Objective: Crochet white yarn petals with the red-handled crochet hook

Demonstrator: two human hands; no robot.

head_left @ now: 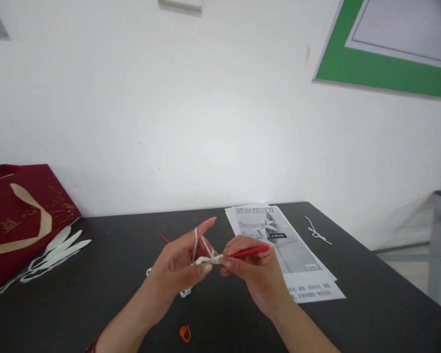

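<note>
The right hand (259, 274) grips the red hook (250, 251); left of it, the left hand (169, 267) pinches white yarnwork (203, 260). Slack tension could drop stitches.

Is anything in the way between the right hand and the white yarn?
No, nothing I can see. The right hand, holding a red stick, has its fingertips right at the white yarn that the left hand pinches. The orange clip lies apart on the table.

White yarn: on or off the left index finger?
On: the white yarn crosses the raised index finger of the left hand, strands running below.
</note>
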